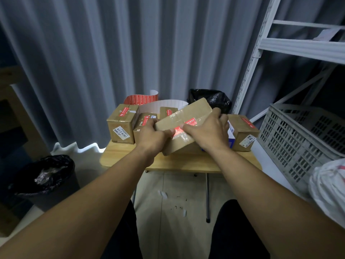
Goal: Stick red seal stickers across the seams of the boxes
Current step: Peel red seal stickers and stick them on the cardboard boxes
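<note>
A long flat box (186, 114) is held up over the middle of the table (186, 162). It is tipped. Its long side runs from low on the left to high at the back right. The left hand (151, 136) grips the low left end. The right hand (207, 131) holds the right side, and its thumb presses on a red sticker (190, 122) on the box. Small boxes (122, 124) sit at the back of the table. A red sheet (141, 99) curls up behind them.
</note>
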Demonstrator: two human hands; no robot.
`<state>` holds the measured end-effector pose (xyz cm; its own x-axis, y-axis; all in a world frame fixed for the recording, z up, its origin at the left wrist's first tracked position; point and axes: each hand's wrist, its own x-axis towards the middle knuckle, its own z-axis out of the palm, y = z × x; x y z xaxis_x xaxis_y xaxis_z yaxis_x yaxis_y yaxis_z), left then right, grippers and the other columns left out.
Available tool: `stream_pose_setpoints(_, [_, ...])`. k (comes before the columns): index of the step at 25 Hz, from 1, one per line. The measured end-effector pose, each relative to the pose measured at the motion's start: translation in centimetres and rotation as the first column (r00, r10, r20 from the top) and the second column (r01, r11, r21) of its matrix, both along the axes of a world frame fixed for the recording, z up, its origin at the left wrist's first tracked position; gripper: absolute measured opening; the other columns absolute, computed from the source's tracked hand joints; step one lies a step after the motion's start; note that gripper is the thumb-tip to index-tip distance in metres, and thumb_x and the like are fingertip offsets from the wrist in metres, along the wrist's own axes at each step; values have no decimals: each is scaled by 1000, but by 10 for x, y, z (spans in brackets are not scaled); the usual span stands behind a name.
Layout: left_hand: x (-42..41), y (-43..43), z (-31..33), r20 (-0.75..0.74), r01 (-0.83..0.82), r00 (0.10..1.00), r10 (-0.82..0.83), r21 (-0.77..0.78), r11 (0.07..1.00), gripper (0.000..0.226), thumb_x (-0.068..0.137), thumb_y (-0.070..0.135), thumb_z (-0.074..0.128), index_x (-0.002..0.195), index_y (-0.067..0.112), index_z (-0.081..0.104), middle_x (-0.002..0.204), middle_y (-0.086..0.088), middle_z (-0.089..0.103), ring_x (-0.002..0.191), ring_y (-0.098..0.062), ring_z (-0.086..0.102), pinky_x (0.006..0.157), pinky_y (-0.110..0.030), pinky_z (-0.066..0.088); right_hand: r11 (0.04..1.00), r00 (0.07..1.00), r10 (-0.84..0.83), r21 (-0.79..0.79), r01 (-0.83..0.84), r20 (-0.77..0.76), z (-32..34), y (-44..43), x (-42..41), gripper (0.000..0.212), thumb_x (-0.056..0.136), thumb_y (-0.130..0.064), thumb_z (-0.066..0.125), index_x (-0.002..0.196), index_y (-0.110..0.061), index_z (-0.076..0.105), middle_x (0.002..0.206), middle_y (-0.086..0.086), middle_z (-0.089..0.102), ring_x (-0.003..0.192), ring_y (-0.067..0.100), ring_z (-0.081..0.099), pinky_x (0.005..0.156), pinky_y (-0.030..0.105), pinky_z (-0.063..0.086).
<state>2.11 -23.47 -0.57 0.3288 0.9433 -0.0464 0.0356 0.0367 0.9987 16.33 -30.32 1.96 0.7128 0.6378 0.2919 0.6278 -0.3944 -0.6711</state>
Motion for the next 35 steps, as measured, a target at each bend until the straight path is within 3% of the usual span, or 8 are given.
stream_pose_setpoints(4, [-1, -2, 4, 61, 41, 997, -40, -17, 999, 41, 93, 12, 69, 129, 23, 56, 119, -2, 64, 104, -26, 64, 81, -50, 61, 998, 992, 18, -55, -12, 122, 4, 2, -2, 125, 58, -67, 83, 151, -12, 18, 144, 13, 31, 134, 34, 30, 100, 44, 42])
stream_pose_setpoints(9, [-4, -2, 10, 76, 157, 986, -152, -76, 985, 57, 87, -7, 63, 135, 21, 52, 120, -5, 62, 102, -26, 61, 83, -48, 60, 999, 999, 26, 29, -27, 21, 16, 2, 18, 72, 87, -53, 66, 146, -23, 37, 144, 8, 38, 136, 33, 33, 100, 43, 37])
stream_pose_setpoints(14, [-1, 0, 6, -59, 282, 959, -278, 75, 957, 88, 58, -17, 82, 130, 23, 51, 113, -1, 65, 109, -24, 62, 85, -43, 60, 992, 999, 54, 111, -52, -9, 28, 10, 38, 53, 99, -37, 51, 148, -21, 40, 146, 10, 41, 136, 34, 36, 111, 44, 35])
stream_pose_setpoints(18, [1, 7, 5, -32, 320, 947, -319, 135, 938, 90, 57, -14, 84, 131, 27, 54, 115, -4, 69, 112, -25, 65, 91, -45, 59, 971, 993, 69, 236, -44, -97, 40, 21, 47, 59, 90, -39, 64, 138, -12, 43, 141, 12, 42, 130, 32, 46, 110, 47, 39])
stream_pose_setpoints(22, [15, 9, 7, 54, 277, 955, -293, 200, 940, 74, 74, -9, 80, 133, 29, 56, 127, -3, 63, 112, -20, 66, 77, -26, 59, 926, 967, 154, 371, -69, -205, 48, 29, 47, 69, 74, -41, 74, 127, -16, 39, 129, 7, 51, 115, 26, 58, 100, 47, 50])
stream_pose_setpoints(27, [40, 14, 10, 57, 217, 971, -233, 206, 954, 71, 86, 4, 75, 145, 33, 48, 135, 5, 56, 123, -20, 57, 98, -44, 54, 896, 895, 284, 428, -119, -345, 34, 34, 55, 32, 85, -18, 73, 114, -21, 58, 108, -4, 70, 98, 15, 70, 91, 45, 58])
stream_pose_setpoints(32, [64, 23, 4, 31, 214, 974, -223, 178, 960, 68, 89, 6, 73, 147, 30, 46, 135, 1, 56, 121, -16, 58, 105, -45, 51, 896, 882, 336, 401, -192, -329, 31, 34, 69, 40, 94, -14, 65, 130, -27, 52, 115, -9, 66, 103, 10, 65, 92, 38, 56])
stream_pose_setpoints(35, [73, 31, -1, -35, 220, 976, -217, 184, 958, 62, 90, 10, 73, 144, 28, 49, 133, 1, 59, 120, -19, 60, 103, -47, 52, 913, 866, 330, 360, -192, -375, 27, 42, 77, 32, 97, -17, 63, 126, -24, 52, 117, -5, 66, 104, 12, 65, 93, 39, 57])
